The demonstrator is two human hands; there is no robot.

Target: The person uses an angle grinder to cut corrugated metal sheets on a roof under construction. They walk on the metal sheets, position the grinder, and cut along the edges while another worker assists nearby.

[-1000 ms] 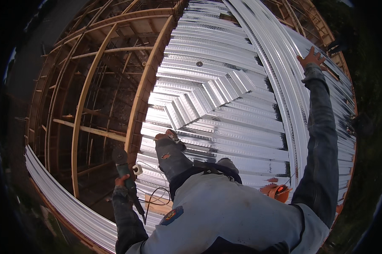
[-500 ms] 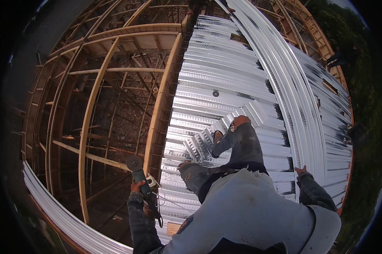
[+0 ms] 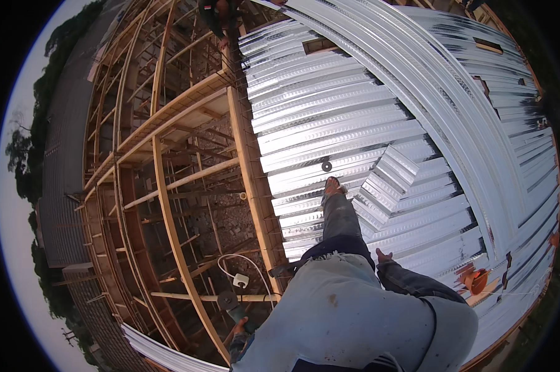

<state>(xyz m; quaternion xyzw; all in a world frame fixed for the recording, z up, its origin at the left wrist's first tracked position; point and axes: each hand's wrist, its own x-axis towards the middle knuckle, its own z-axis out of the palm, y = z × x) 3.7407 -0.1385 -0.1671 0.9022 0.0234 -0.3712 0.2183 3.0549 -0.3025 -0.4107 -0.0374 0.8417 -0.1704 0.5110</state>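
Observation:
My left hand is wrapped round the body of a green angle grinder, low at the left beside my hip. Its round grey disc points away from me, over the timber framing. Apart from any tool, my right hand hangs above the shiny corrugated metal decking, its fingers spread. A short offcut of decking sheet lies slantwise ahead of that hand. On the decking farther ahead rests a small dark disc with a hole in its middle.
Open timber framing drops away on the left. A white plug on a cord hangs there. Long metal sheets are stacked across the right. An orange container sits to the right. Another person's arm shows at the far edge.
My right hand has left the stacked long sheets. I have stepped forward, one foot now near the small dark disc. The grinder has stayed in my left hand, lower in view.

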